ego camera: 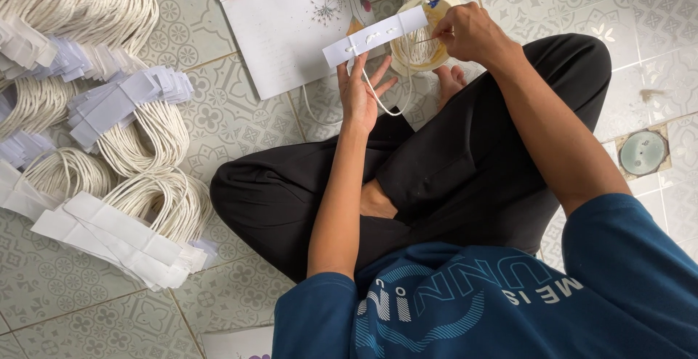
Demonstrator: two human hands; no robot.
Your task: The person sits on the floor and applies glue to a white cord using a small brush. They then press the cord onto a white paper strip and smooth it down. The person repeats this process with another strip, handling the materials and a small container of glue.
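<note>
Long white paper strip (376,36) w/ small blobs of glue on it, held flat & a bit tilted, just above the left hand (358,96). Thin white cord loop (383,99) hangs down from the strip, by the left palm. Round see-thru glue tub (422,48) sits right under the right hand (471,33), behind the strip's right end. Thin stick (424,39) in right fingers, tip over the tub.

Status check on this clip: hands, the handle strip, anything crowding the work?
Left hand holds the white paper strip with cord loop. Right hand pinches a thin stick over the glue bowl. Paper bag beside; nothing blocking.
</note>
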